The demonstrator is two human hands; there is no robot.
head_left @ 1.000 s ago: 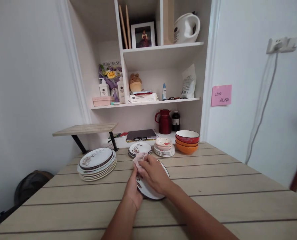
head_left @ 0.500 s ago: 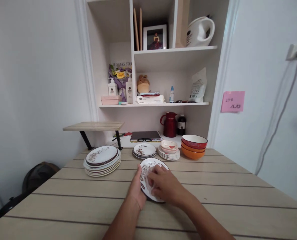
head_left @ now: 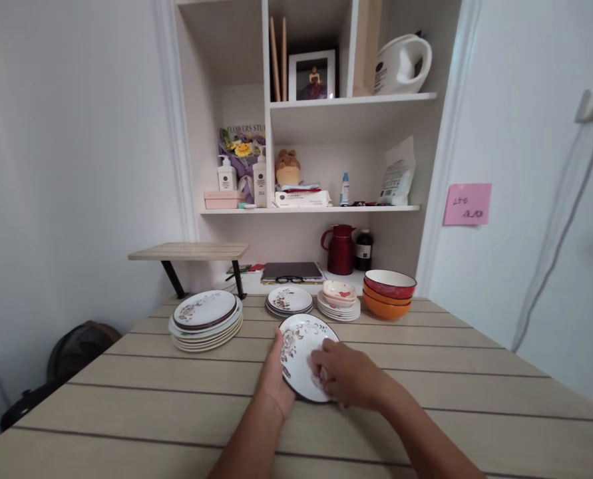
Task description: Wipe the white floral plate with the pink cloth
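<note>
A white plate (head_left: 300,354) with brown flowers and a dark rim is tilted up above the table. My left hand (head_left: 275,372) grips its left edge, thumb along the rim and fingers underneath. Over the plate's right side is my right hand (head_left: 349,374), its fingers bunched against the surface. Something thin and pale, apparently a white tissue (head_left: 320,378), shows beneath those fingers; most of it is hidden. Just behind sits a short stack of similar plates (head_left: 289,299).
A taller plate stack (head_left: 206,322) stands at left, near a small raised wooden shelf (head_left: 189,251). Behind the hands are small saucers (head_left: 339,313) topped with pink-patterned bowls (head_left: 339,291), and stacked orange and red bowls (head_left: 389,296). A red jug (head_left: 341,251) stands at the back.
My right hand has slid right across the plate, uncovering more of its flowers and white middle. My left hand keeps its hold on the rim. The view has shifted slightly.
</note>
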